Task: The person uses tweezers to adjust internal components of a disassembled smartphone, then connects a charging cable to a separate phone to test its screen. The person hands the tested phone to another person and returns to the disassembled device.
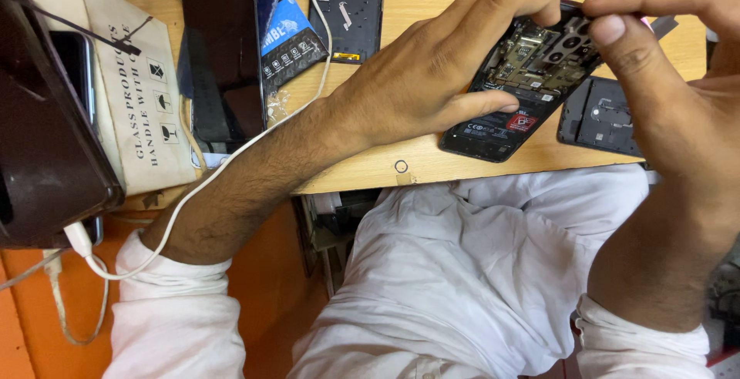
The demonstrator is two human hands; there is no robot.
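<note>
An opened black phone (pixel 518 86) with its back cover off lies tilted at the wooden table's (pixel 432 155) front edge, circuit board and battery exposed. My left hand (pixel 432 63) grips it from the left, thumb on the battery, fingers curled over the top edge. My right hand (pixel 663 55) hovers at the phone's upper right corner, thumb and forefinger pinched on a thin grey tool (pixel 661 25) that reaches past the phone's corner. A dark plastic inner cover (pixel 601 117) lies flat just right of the phone, partly under my right hand.
A black screen panel (pixel 223 55) and another dismantled phone frame (pixel 351 9) lie at the back. A beige cardboard box (pixel 135 78) and a dark brown case (pixel 38 132) sit left. A white cable (pixel 231 155) crosses my left forearm. A small ring (pixel 401 166) lies near the edge.
</note>
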